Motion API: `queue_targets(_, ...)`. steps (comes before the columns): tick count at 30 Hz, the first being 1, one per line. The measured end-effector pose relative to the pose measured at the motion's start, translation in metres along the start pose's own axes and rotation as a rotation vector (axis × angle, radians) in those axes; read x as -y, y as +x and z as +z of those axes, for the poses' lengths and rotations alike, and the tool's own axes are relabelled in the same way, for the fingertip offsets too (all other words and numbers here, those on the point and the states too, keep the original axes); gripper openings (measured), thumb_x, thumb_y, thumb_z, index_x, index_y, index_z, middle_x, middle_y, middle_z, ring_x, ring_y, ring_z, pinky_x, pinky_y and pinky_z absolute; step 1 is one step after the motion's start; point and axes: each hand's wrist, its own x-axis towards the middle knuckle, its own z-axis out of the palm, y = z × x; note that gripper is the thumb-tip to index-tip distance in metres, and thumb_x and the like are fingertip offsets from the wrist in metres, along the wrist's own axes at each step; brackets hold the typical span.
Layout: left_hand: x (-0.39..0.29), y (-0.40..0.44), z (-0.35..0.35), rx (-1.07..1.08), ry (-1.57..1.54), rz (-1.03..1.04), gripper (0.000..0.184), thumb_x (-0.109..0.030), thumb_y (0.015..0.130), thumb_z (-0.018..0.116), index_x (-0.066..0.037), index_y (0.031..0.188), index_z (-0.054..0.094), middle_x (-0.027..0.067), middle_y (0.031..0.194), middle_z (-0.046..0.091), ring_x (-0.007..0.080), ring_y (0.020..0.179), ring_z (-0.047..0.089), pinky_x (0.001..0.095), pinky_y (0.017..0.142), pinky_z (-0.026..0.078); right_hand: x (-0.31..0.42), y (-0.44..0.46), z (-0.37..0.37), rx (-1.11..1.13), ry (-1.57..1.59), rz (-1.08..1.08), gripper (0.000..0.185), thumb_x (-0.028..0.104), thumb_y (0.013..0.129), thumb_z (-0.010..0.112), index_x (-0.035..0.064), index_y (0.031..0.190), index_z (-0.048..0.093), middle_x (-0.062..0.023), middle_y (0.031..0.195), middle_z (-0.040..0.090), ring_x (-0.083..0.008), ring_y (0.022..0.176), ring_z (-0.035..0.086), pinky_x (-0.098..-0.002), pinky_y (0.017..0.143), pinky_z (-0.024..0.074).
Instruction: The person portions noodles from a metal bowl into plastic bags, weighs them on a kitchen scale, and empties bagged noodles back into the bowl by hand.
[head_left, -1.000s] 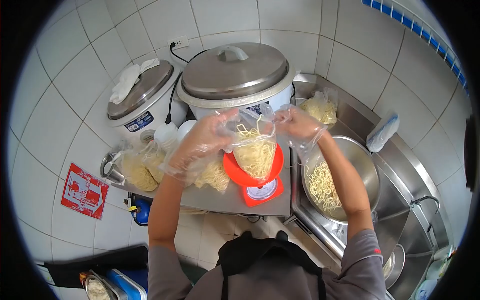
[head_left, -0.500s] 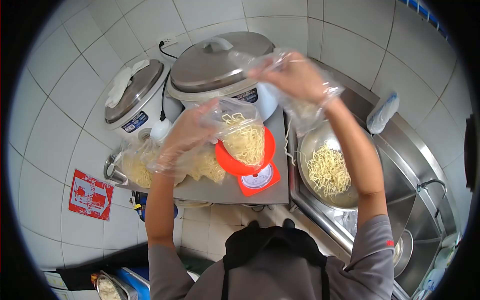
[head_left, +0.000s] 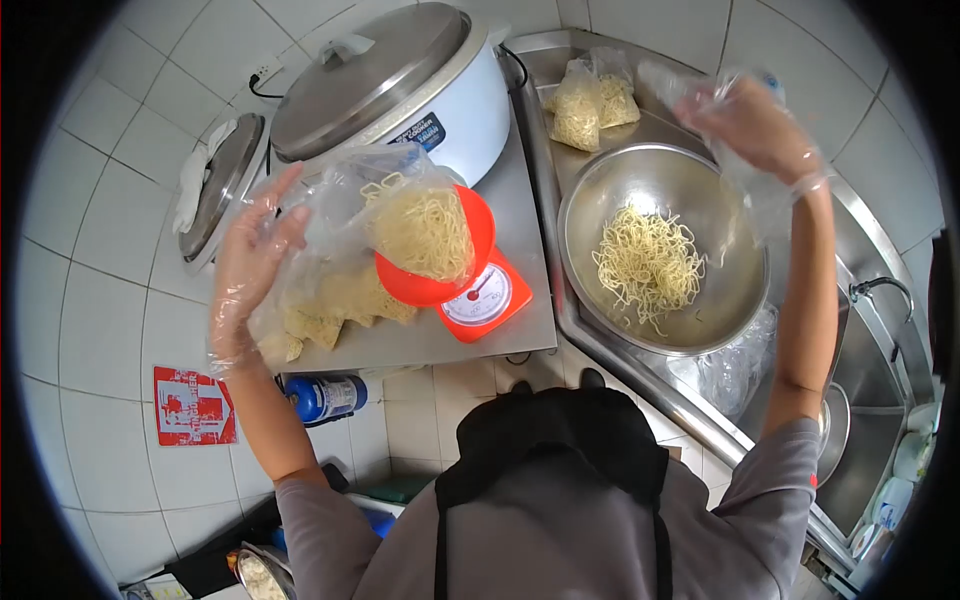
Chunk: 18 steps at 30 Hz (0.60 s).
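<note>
A clear plastic bag of noodles [head_left: 425,230] rests on the red pan of a kitchen scale [head_left: 485,295]. To its left is my left hand [head_left: 250,245] in a loose clear glove, fingers apart, beside the bag's open end. My right hand [head_left: 750,125], also in a clear glove, is raised above the right rim of a large steel bowl [head_left: 600,300]; its fingers are blurred and I cannot make out whether they hold anything. Loose noodles [head_left: 650,262] lie in the bowl. More bagged noodles [head_left: 340,305] sit left of the scale, partly behind the glove plastic.
A large rice cooker [head_left: 450,120] stands behind the scale, with another lidded pot [head_left: 225,180] at left. Two noodle bags [head_left: 580,110] lie behind the bowl. At right are a faucet [head_left: 882,288] and sink. A blue cylinder [head_left: 325,396] hangs below the counter's edge.
My right hand has moved away from the bag, over to the right side of the bowl. My left hand has let go of the bag and moved left. The view has swung toward the right.
</note>
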Motion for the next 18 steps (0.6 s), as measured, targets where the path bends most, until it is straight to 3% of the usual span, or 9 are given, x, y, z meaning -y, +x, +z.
queue_targets(2,0.0,0.003,-0.002,0.0,0.02,0.029,0.043,-0.026,0.084,0.061,-0.008,0.122,0.054,0.006,0.115,0.055,0.0105,0.069,0.05,0.0236,0.068,0.045,-0.007,-0.007,0.023,0.005,-0.015,-0.096,0.04,0.038,0.078,0.062,-0.0016,0.084,0.065,-0.0159,0.068,0.062,-0.0265,0.062,0.06,-0.0366,0.064,0.048)
queue_targets(6,0.001,0.006,0.007,0.008,0.1,0.06,0.043,-0.029,0.084,0.06,-0.006,0.121,0.055,0.0094,0.11,0.055,0.0119,0.065,0.051,0.025,0.066,0.045,0.017,-0.014,0.044,0.148,0.171,-0.243,0.039,0.036,0.078,0.06,-0.0015,0.087,0.065,-0.019,0.068,0.061,-0.0314,0.066,0.061,-0.039,0.067,0.0481)
queue_targets(9,-0.007,0.009,0.026,-0.077,0.259,-0.158,0.055,-0.031,0.084,0.061,-0.006,0.13,0.045,0.0124,0.104,0.057,0.0124,0.06,0.051,0.0266,0.063,0.046,0.078,-0.002,0.038,0.16,0.457,-0.457,0.035,0.032,0.079,0.059,-0.0019,0.086,0.064,-0.0197,0.066,0.06,-0.0326,0.067,0.061,-0.0396,0.067,0.0481)
queue_targets(11,-0.021,0.009,0.04,-0.058,0.227,-0.221,0.06,-0.03,0.084,0.06,-0.008,0.135,0.038,0.0068,0.088,0.057,0.0098,0.054,0.05,0.0248,0.057,0.046,0.125,0.019,0.05,0.036,0.474,-0.581,0.031,0.028,0.078,0.059,-0.0025,0.082,0.064,-0.0212,0.066,0.059,-0.0336,0.068,0.061,-0.0404,0.067,0.0485)
queue_targets(12,-0.024,0.01,0.043,-0.049,0.21,-0.253,0.062,-0.029,0.084,0.06,-0.01,0.137,0.034,0.004,0.08,0.057,0.0084,0.051,0.049,0.0238,0.055,0.045,0.158,0.022,0.049,0.075,0.533,-0.55,0.028,0.027,0.081,0.059,0.0028,0.094,0.065,-0.0145,0.081,0.064,-0.0262,0.075,0.062,-0.0364,0.072,0.0482)
queue_targets(13,-0.015,0.012,0.043,-0.023,0.111,-0.241,0.063,-0.025,0.083,0.06,-0.01,0.138,0.033,0.0034,0.078,0.056,0.0082,0.05,0.049,0.0236,0.053,0.045,0.184,0.029,0.061,-0.018,0.624,-0.683,0.022,0.023,0.079,0.06,0.0038,0.089,0.067,-0.0148,0.078,0.064,-0.0268,0.074,0.062,-0.0363,0.071,0.0482)
queue_targets(15,0.006,0.018,0.042,0.032,-0.09,-0.211,0.066,-0.016,0.081,0.059,-0.01,0.139,0.029,0.0022,0.073,0.054,0.0077,0.05,0.05,0.023,0.049,0.044,0.233,0.056,0.099,0.106,0.287,-0.896,0.017,0.018,0.075,0.06,0.0056,0.085,0.068,-0.0138,0.08,0.065,-0.0277,0.077,0.062,-0.0369,0.071,0.0487)
queue_targets(17,0.002,0.011,0.039,-0.021,-0.071,-0.187,0.067,-0.007,0.077,0.055,-0.007,0.139,0.028,0.0043,0.075,0.056,0.0076,0.051,0.05,0.0232,0.05,0.045,0.255,0.052,0.103,0.541,0.196,-0.729,0.017,0.016,0.071,0.061,0.0044,0.081,0.068,-0.0138,0.083,0.066,-0.0279,0.075,0.063,-0.0365,0.068,0.0498)
queue_targets(18,0.001,0.006,0.037,-0.05,-0.062,-0.177,0.068,-0.003,0.076,0.053,-0.005,0.139,0.028,0.0053,0.076,0.057,0.0076,0.052,0.051,0.0233,0.051,0.045,0.26,0.056,0.118,0.564,0.118,-0.735,0.019,0.017,0.07,0.062,0.0032,0.081,0.068,-0.0145,0.083,0.066,-0.0279,0.074,0.063,-0.0362,0.067,0.0501)
